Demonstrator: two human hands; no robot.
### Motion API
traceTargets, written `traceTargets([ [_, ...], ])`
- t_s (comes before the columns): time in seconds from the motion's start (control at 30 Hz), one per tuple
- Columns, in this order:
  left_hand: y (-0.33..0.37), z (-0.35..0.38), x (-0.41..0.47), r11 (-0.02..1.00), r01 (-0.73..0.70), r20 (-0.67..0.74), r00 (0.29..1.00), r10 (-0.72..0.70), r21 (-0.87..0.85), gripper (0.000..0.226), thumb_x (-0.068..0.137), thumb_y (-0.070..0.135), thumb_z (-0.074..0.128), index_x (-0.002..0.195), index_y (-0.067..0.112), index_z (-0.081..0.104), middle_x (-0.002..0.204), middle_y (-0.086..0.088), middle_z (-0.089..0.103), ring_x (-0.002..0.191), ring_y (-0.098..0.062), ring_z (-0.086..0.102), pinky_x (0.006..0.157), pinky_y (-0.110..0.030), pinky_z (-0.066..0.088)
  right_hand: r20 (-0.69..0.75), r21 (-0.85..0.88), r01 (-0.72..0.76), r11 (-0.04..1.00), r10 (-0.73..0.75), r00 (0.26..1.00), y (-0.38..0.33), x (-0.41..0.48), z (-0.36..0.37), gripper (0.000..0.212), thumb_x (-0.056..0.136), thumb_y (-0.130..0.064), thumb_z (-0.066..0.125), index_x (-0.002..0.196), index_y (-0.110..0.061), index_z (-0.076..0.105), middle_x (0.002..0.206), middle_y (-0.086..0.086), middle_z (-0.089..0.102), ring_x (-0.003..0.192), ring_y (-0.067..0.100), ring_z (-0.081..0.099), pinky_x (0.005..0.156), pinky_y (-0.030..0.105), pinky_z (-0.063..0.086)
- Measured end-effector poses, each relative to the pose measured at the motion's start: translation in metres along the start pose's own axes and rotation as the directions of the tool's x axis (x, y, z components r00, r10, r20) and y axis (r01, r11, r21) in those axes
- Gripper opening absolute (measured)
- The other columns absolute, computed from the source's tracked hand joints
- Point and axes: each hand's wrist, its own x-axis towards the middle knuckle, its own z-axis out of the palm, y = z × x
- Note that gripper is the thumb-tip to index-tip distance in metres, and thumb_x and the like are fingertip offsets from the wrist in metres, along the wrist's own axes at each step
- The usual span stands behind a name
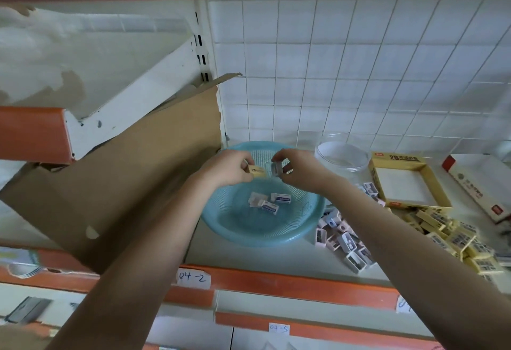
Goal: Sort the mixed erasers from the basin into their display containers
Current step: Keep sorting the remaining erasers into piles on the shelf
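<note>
A light blue basin [304, 225] sits on the shelf with a few white erasers [269, 201] lying at its bottom. Above its far half, my left hand [226, 168] pinches a yellow eraser [257, 171]. Close beside it, my right hand [297, 168] pinches a small grey-white piece [276, 168]. An open yellow display box [381, 167], white inside, stands to the right of the basin. A clear round tub [343, 156] stands behind it, near the tiled wall.
Pastel sharpeners [343, 236] lie heaped right of the basin, and yellow erasers [459, 241] are piled further right. A white and red box [478, 183] lies at the far right. Torn brown cardboard [132, 178] leans at the left. Orange shelf edges [276, 280] run below.
</note>
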Motion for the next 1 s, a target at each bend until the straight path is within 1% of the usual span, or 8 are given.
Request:
traceTargets([
  [0.17,0.025,-0.005,-0.005,0.922,-0.121,-0.154,0.986,0.068,-0.369,0.025,0.08,0.018,0.07,0.099,0.031,0.06,0.109,0.004,0.067,0.097,-0.013,0.064,0.089,-0.029,0.049,-0.196,0.137,-0.027,0.99,0.054,0.979,0.014,-0.035,-0.049,0.039,0.086,-0.024,0.067,0.123,-0.017,0.058,0.107,-0.009,0.061,0.084,0.007,0.06,0.068,0.002,0.044],
  [0.23,0.044,-0.005,-0.008,0.896,-0.172,-0.187,0.977,0.103,-0.409,0.025,0.081,0.016,0.071,0.101,0.027,0.061,0.102,0.009,0.066,0.089,-0.012,0.064,0.082,-0.02,0.046,-0.245,0.144,-0.077,0.987,0.111,0.963,0.03,-0.05,-0.066,0.039,0.086,-0.025,0.066,0.124,-0.02,0.058,0.108,-0.011,0.061,0.085,0.005,0.059,0.074,0.007,0.046],
  [0.37,0.08,0.006,-0.004,0.893,-0.241,-0.132,0.97,0.205,-0.381,0.025,0.08,0.015,0.072,0.095,0.03,0.06,0.099,0.01,0.067,0.07,-0.008,0.058,0.082,-0.027,0.048,-0.163,-0.011,-0.212,0.977,0.208,0.965,0.057,-0.079,-0.083,0.038,0.087,-0.028,0.064,0.124,-0.023,0.059,0.115,-0.007,0.063,0.088,0.006,0.058,0.076,0.016,0.044],
  [0.5,0.111,0.021,0.005,0.898,-0.276,-0.044,0.96,0.278,-0.344,0.025,0.082,0.016,0.07,0.095,0.034,0.06,0.107,0.008,0.069,0.082,-0.008,0.062,0.088,-0.03,0.048,0.029,-0.066,-0.269,0.961,0.271,0.962,0.073,-0.108,-0.079,0.043,0.089,-0.024,0.062,0.131,-0.022,0.053,0.118,-0.006,0.06,0.087,0.005,0.058,0.075,0.012,0.044],
  [0.67,0.156,0.033,0.009,0.894,-0.348,0.063,0.923,0.379,-0.28,0.025,0.085,0.022,0.068,0.107,0.029,0.057,0.121,0.007,0.061,0.098,-0.008,0.06,0.083,-0.02,0.042,-0.18,0.083,-0.261,0.962,0.272,0.945,0.086,-0.135,-0.091,0.046,0.086,-0.028,0.066,0.13,-0.024,0.053,0.108,-0.012,0.063,0.091,0.005,0.062,0.082,0.019,0.05],
  [0.8,0.194,0.048,0.011,0.874,-0.421,0.096,0.886,0.453,-0.243,0.03,0.085,0.03,0.068,0.112,0.026,0.055,0.125,0.001,0.062,0.107,-0.008,0.058,0.086,-0.02,0.039,-0.285,0.141,-0.249,0.958,0.28,0.917,0.093,-0.157,-0.105,0.034,0.084,-0.022,0.069,0.117,-0.018,0.063,0.09,-0.012,0.063,0.081,0.004,0.062,0.066,0.003,0.044],
  [0.9,0.215,0.062,0.012,0.86,-0.444,0.1,0.872,0.479,-0.251,0.03,0.085,0.031,0.068,0.111,0.025,0.054,0.123,0.002,0.062,0.099,-0.006,0.057,0.079,-0.019,0.042,-0.321,0.145,-0.292,0.945,0.324,0.89,0.106,-0.174,-0.11,0.026,0.082,-0.02,0.071,0.107,-0.015,0.066,0.085,-0.009,0.065,0.07,-0.003,0.059,0.058,0.002,0.043],
  [1.0,0.226,0.073,0.011,0.846,-0.456,0.131,0.854,0.504,-0.278,0.04,0.086,0.032,0.067,0.121,0.027,0.049,0.121,0.006,0.062,0.093,-0.005,0.059,0.076,-0.02,0.049,-0.329,0.089,-0.354,0.931,0.363,0.872,0.123,-0.192,-0.114,0.025,0.082,-0.023,0.071,0.106,-0.019,0.065,0.088,-0.01,0.066,0.077,-0.001,0.06,0.068,0.01,0.049],
])
